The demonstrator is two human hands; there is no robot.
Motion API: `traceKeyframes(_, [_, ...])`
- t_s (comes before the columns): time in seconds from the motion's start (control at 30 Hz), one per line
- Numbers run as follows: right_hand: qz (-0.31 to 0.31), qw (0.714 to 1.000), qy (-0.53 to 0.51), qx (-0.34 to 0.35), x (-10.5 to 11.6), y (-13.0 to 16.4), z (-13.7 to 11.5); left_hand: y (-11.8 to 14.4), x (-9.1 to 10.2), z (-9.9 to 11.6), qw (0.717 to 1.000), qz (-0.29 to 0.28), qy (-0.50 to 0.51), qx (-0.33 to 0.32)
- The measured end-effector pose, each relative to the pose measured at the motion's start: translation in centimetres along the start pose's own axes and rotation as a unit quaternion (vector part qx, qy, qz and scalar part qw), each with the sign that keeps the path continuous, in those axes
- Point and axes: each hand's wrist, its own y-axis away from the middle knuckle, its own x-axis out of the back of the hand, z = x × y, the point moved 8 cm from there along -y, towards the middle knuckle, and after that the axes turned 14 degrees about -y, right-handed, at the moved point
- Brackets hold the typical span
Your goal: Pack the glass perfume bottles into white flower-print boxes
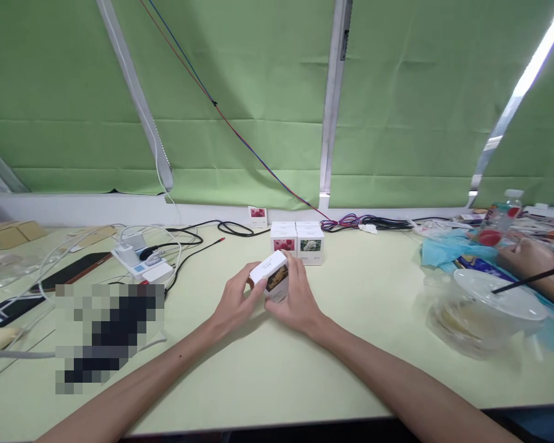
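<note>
White card forms the small box [268, 266] that I hold tilted, just below the centre of the frame; its side carries a dark panel with a golden pattern. My left grip [237, 298] is closed around the box's left end, thumb across the near side. My right grip [299, 300] is closed on its right end, fingers over the far corner and thumb low on the near side. I cannot tell whether the box's underside touches the pale green surface [258, 394].

Just behind it, at the centre, stands a block of white boxes [310, 246], one front showing pinkish-red flowers, another white ones. Another flower-printed box [257, 216] stands alone farther back, slightly left. Left of frame, cables run around a power strip [148, 266]. At right sits a clear bowl [461, 320] under a white lid [503, 292] with a black straw [526, 280]; beyond it is another person's hand [521, 253].
</note>
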Motion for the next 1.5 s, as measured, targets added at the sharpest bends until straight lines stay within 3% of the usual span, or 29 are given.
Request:
traceKeyframes(0.27, [-0.057,0.996,0.048,0.05,-0.4,-0.2,0.0,-0.1,0.9,0.1,0.997,0.018,0.05,0.052])
traceKeyframes(0.63, [-0.144,0.989,0.02,-0.029,-1.4,-0.2,1.7,-0.3,0.9,-2.5,0.979,0.022,0.131,0.153])
traceKeyframes(0.73, [-0.162,0.986,-0.006,-0.037,-1.3,-0.5,1.8,-0.4,1.3,-2.8,0.982,0.05,0.106,0.147])
traceKeyframes(0.87, [-0.184,0.981,-0.021,-0.052,-1.0,-0.6,2.6,-0.7,2.5,-1.9,0.993,0.099,0.015,0.064])
traceKeyframes(1.03, [-0.199,0.977,-0.016,-0.068,-0.5,-0.7,3.5,-0.8,2.3,-1.2,0.995,0.079,-0.063,-0.006])
traceKeyframes(1.27, [-0.236,0.969,-0.001,-0.074,-0.2,-0.7,3.4,-1.0,2.2,-1.0,0.999,0.003,0.025,0.041])
traceKeyframes(1.4, [-0.265,0.961,0.006,-0.084,-0.2,-0.5,3.3,-1.0,2.8,-1.2,0.997,0.015,0.032,0.063])
traceKeyframes(1.5, [-0.274,0.957,0.007,-0.092,-0.2,-0.4,3.5,-1.4,2.4,-2.2,0.991,-0.008,0.098,0.087])
